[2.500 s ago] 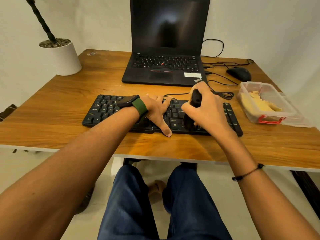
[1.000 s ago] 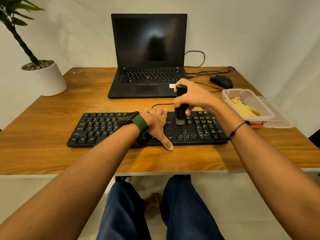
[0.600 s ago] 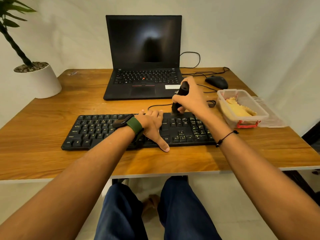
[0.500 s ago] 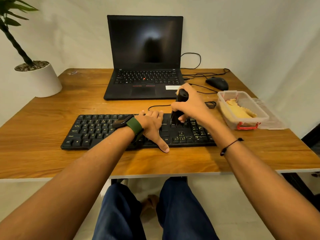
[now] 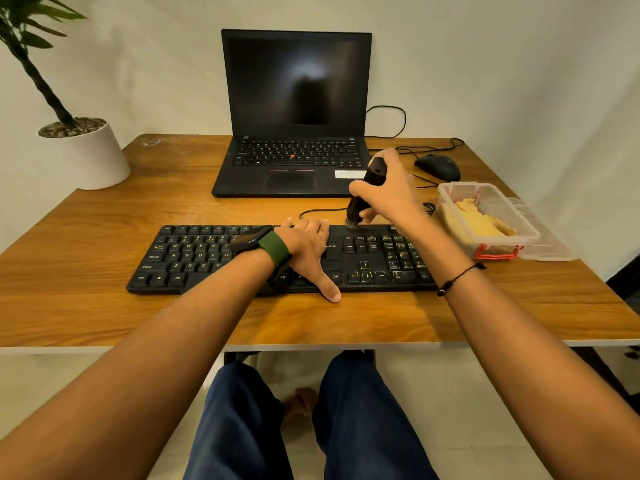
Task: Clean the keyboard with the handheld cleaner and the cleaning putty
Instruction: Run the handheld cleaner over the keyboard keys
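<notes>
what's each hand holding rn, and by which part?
Right hand grips the handheld cleaner round its black barrel, brush tip down at the keyboard's far edge. Left hand holds nothing; it rests flat on the keys.

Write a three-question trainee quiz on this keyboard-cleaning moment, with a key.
1. True or false: the right hand holds the handheld cleaner with its brush at the keyboard's far edge.
2. What does the left hand do? A. lifts the mouse B. rests flat on the keyboard C. holds putty
3. Where is the yellow putty?

Key: 1 true. 2 B. 3 In the clear container, right of the keyboard.
</notes>
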